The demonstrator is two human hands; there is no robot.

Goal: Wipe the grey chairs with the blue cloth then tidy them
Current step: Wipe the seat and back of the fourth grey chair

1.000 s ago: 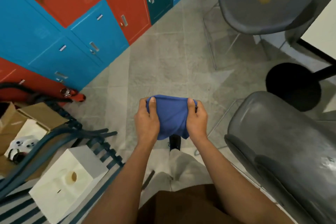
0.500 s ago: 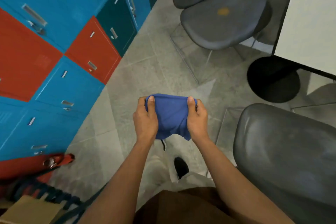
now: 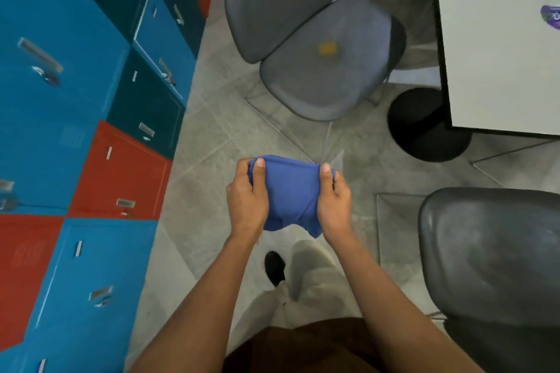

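Fingers of left hand (image 3: pixel 247 200) & right hand (image 3: pixel 335 201) curl round the blue cloth (image 3: pixel 291 194), held bunched over the floor, btwn grey chair (image 3: pixel 327 66) ahead & another grey chair (image 3: pixel 491 251) at right. Risk: bunched cloth wipes patchily; that yellow spot (image 3: pixel 328 48) prob stays.

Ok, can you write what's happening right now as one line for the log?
left hand: grips blue cloth | right hand: grips it too | cloth: off chairs | far grey chair: yellow spot on seat
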